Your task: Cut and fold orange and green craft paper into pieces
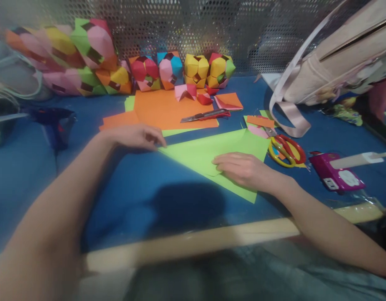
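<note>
A sheet of light green paper (193, 152), folded over into a triangle, lies on the blue tabletop. Its narrow point faces left, and its wide side is at the right. At that left point is my left hand (139, 137), with curled fingers pinching the corner. My right hand (243, 170) rests on the sheet right of its middle, fingers stretched out and pressed down flat. The paper under my right palm is hidden. Just behind the green sheet lies a stack of orange paper (164, 108), with a box cutter (205, 115) on top.
Folded paper balls (195, 69) line the back by a perforated metal panel (186, 25). Scissors (285, 150) lie on paper scraps at right, beside a purple power strip (337, 171). A pale bag (346, 58) stands back right. A dark blue glue gun (54, 125) is left.
</note>
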Tool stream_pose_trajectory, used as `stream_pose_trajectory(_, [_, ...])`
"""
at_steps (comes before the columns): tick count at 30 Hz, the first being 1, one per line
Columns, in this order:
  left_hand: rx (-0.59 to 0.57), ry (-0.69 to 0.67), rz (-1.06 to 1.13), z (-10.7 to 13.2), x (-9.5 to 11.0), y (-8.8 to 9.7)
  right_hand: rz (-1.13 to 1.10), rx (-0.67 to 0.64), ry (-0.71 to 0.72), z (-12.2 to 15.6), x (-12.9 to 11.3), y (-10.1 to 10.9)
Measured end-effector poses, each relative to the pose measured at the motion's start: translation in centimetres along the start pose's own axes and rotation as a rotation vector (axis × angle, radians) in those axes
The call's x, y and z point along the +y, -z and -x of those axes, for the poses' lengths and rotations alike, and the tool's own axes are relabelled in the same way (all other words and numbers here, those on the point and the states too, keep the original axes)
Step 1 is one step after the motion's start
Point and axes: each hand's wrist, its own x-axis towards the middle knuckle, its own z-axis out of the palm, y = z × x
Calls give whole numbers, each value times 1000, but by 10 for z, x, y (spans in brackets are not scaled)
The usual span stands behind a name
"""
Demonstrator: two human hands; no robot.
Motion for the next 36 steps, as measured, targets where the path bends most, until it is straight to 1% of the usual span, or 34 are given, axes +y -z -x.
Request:
stream_pose_trajectory(10, [-9, 5, -30, -1, -2, 1, 21, -51, 7, -1, -3, 8])
stream_pose_trajectory(18, [6, 37, -52, -2, 6, 2, 28, -53, -4, 1, -4, 8])
stream_pose_trajectory(28, [1, 61, -10, -2, 8, 3, 39, -62, -1, 1, -5, 8])
stream_pose_trajectory(32, [8, 93, 15, -4, 7, 3, 36, -105, 3, -1, -5, 11])
stream_pose_trajectory(36, [14, 107, 12, -5, 1, 3, 32, -146, -5, -2, -5, 14])
